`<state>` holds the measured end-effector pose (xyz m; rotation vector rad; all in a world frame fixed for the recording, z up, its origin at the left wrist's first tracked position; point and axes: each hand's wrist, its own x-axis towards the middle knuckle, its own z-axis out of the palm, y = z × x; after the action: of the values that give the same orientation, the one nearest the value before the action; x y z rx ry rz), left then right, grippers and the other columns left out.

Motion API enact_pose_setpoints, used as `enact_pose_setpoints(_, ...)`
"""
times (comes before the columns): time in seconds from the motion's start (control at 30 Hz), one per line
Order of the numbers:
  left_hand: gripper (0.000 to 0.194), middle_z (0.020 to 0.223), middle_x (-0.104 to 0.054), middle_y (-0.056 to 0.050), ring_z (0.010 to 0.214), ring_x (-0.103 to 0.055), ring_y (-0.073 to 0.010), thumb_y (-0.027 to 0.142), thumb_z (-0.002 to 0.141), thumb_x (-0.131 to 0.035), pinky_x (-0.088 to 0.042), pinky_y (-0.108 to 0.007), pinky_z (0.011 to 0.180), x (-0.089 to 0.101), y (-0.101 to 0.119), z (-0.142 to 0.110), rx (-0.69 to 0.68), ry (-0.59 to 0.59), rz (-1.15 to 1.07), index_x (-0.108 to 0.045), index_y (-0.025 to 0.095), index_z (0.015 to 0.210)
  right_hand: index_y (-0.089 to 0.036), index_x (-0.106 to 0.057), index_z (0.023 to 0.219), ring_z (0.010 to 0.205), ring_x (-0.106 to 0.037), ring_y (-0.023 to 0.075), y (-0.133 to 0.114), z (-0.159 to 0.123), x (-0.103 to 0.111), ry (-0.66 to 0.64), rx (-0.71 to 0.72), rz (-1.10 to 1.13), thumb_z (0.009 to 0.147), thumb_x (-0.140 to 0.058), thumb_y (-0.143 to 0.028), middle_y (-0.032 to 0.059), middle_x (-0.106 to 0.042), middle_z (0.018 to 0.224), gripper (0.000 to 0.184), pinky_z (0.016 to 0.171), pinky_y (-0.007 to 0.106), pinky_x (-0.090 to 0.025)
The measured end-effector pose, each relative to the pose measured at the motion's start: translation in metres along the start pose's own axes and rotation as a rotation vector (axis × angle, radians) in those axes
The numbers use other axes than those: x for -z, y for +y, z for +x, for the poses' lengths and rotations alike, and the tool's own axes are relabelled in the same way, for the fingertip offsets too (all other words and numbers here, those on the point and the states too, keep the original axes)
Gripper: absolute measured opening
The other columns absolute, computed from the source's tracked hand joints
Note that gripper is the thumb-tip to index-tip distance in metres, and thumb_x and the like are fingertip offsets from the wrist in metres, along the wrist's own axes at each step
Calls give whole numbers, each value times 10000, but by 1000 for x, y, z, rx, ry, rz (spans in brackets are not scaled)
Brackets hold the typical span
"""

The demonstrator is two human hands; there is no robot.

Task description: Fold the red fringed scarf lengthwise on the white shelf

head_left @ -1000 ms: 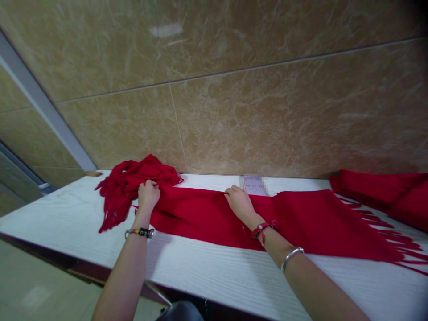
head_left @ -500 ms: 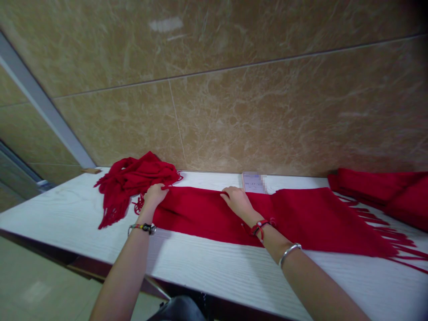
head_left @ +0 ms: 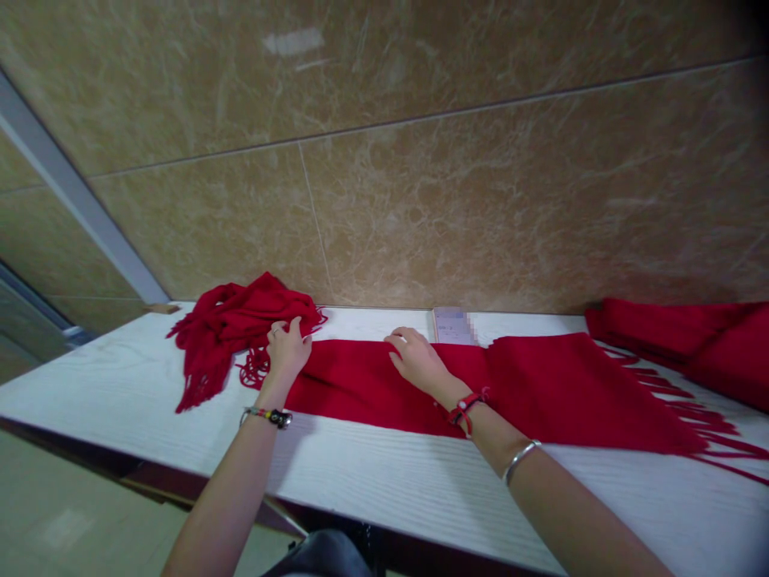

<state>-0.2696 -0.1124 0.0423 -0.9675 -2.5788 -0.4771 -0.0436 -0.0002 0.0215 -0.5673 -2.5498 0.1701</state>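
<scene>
The far side is closed off by a brown marbled wall point(head_left: 420, 208), divided by pale seams and crossed at the left by a slanting grey strip point(head_left: 90, 192). Against it a white table point(head_left: 102, 373) is set, and pale floor point(head_left: 57, 497) is seen at the near left.

Along the middle of the table a red scarf point(head_left: 553, 393) is laid out flat, left to right, its right end finished with a loose fringe point(head_left: 700, 417). Its left end is partly covered by the left hand point(head_left: 288, 351), whose thumb and fingers are held apart. The right hand point(head_left: 417, 361) is placed over the scarf's far edge, fingers loosely bent and thumb parted from them; whether the fabric is touched by either hand cannot be told.

At the far left, just beyond the left hand, a second scarf point(head_left: 240, 320) is heaped, with fringe hanging toward the near side. A folded red cloth point(head_left: 678, 336) is set at the far right, near the fringe. Behind the scarf, a phone point(head_left: 452, 327) is laid by the wall, its right part blurred. A beaded bracelet point(head_left: 267, 415) is worn on the left wrist; a red cord point(head_left: 464, 410) and a silver bangle point(head_left: 520, 462) are worn on the right arm.
</scene>
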Motion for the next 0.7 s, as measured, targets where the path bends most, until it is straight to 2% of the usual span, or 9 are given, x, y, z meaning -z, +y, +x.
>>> enact_pose_setpoints(0.07, 359, 1100, -475, -160, 1064, -448, -298, 243, 809, -448, -397, -412, 857, 5, 4, 2, -113, -23, -46, -503, 160, 1154, -141, -601, 1019, 971, -510, 167, -8, -2, 8, -107, 162, 93, 845, -468, -171, 89, -600, 1011, 220, 859, 283, -382)
enact_pose_setpoints(0.17, 220, 884, -569, -90, 893, -531, -218, 187, 799, -440, -410, -325, 825, 15, 9, -2, -293, -149, -101, -588, 143, 956, -157, -627, 963, 876, -556, 160, -21, -7, 22, -297, 333, 144, 829, -523, -243, 65, -628, 941, 191, 781, 262, -414)
enact_pose_setpoints(0.27, 126, 737, -588, -14, 705, -549, -154, 248, 788, -499, -437, -249, 687, 24, 16, -25, -508, -370, -185, -596, 182, 833, -162, -625, 972, 837, -572, 176, -31, -19, 37, -402, 355, 80, 783, -589, -295, 73, -626, 944, 234, 720, 262, -427)
enact_pose_setpoints(0.33, 148, 796, -600, -14, 727, -551, -147, 295, 789, -515, -436, -242, 687, 26, 20, -47, -715, -519, -262, -584, 189, 867, -157, -616, 987, 829, -581, 186, -33, -31, 44, -421, 317, -1, 774, -592, -269, 84, -624, 948, 242, 691, 261, -429)
enact_pose_setpoints(0.37, 163, 848, -601, -26, 774, -552, -153, 297, 785, -523, -434, -251, 718, 26, 22, -58, -793, -540, -272, -578, 189, 894, -155, -613, 991, 823, -586, 188, -34, -37, 46, -422, 296, -42, 779, -578, -241, 89, -624, 947, 231, 682, 259, -430)
enact_pose_setpoints(0.43, 188, 929, -587, -51, 855, -542, -174, 285, 772, -542, -424, -278, 777, 25, 27, -76, -868, -494, -228, -571, 185, 930, -155, -611, 982, 819, -594, 188, -33, -50, 48, -410, 262, -107, 798, -525, -170, 88, -631, 932, 203, 675, 256, -431)
enact_pose_setpoints(0.5, 192, 962, -577, -65, 893, -534, -192, 274, 773, -543, -417, -303, 803, 25, 32, -86, -881, -414, -153, -567, 184, 942, -160, -607, 980, 836, -596, 188, -31, -59, 47, -380, 248, -146, 814, -464, -105, 84, -638, 928, 226, 687, 256, -431)
enact_pose_setpoints(0.63, 176, 976, -577, -57, 918, -536, -199, 220, 768, -535, -412, -316, 811, 28, 48, -90, -945, -376, -94, -566, 200, 940, -170, -573, 1052, 852, -606, 182, -29, -63, 45, -320, 230, -154, 835, -404, -63, 86, -648, 959, 295, 703, 259, -433)
enact_pose_setpoints(0.7, 192, 975, -581, -58, 919, -541, -207, 219, 744, -557, -415, -322, 798, 28, 58, -92, -939, -364, -71, -566, 202, 935, -170, -582, 1027, 836, -614, 179, -28, -60, 45, -303, 166, -155, 838, -404, -70, 86, -655, 952, 278, 688, 252, -434)
